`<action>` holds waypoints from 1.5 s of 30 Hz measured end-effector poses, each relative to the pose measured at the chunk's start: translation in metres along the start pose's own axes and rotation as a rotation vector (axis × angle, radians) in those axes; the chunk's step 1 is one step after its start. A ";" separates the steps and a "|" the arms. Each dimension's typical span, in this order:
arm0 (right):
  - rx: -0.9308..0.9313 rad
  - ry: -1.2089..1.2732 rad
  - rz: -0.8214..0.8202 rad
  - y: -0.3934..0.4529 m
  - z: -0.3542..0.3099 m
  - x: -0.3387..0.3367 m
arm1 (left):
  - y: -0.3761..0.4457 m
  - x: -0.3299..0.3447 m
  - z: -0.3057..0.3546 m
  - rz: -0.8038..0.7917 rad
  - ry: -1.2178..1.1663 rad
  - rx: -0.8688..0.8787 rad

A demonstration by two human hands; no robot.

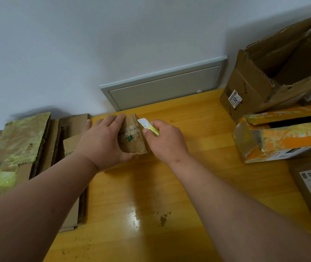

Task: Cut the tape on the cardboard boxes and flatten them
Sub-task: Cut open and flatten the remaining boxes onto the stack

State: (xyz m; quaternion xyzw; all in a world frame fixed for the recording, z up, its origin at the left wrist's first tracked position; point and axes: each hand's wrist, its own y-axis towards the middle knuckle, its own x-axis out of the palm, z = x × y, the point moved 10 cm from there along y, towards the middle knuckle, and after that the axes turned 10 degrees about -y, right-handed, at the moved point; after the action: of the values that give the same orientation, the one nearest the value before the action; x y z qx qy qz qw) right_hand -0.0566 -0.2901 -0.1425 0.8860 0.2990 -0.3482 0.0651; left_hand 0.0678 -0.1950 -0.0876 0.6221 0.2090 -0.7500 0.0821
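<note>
The person's left hand is gripping a small brown box near the far edge of the yellow table, while the right hand is pinching a green-handled knife, its blade meeting the box's upper right edge. The cut is best kept shallow, along the tape and away from the holding fingers. The box's long axis is running away from the person, far end toward the wall.

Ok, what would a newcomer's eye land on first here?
Mid-table, the left hand grips a small brown cardboard box with green print while the right hand holds a yellow-green utility knife at its top edge. Flattened cardboard is stacked left; uncut boxes wait right.
</note>
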 end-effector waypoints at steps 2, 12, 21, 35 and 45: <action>-0.002 0.005 0.000 0.001 -0.001 0.000 | 0.001 0.001 -0.001 0.002 -0.001 0.002; 0.002 0.039 -0.009 0.007 -0.006 0.000 | 0.003 0.003 -0.004 0.015 -0.024 0.009; -0.039 -0.046 -0.047 0.000 0.005 -0.005 | 0.007 0.020 -0.003 -0.092 0.035 0.037; 0.004 0.041 -0.096 -0.022 0.030 0.007 | 0.014 0.021 0.007 -0.098 0.034 0.110; -0.066 -0.008 -0.137 -0.048 0.028 0.022 | 0.018 0.019 0.003 -0.099 0.028 0.114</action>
State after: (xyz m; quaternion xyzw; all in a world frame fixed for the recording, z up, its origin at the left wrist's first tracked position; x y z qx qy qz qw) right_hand -0.0872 -0.2495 -0.1736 0.8594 0.3703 -0.3454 0.0715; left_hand 0.0676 -0.2101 -0.1095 0.6250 0.1975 -0.7552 0.0067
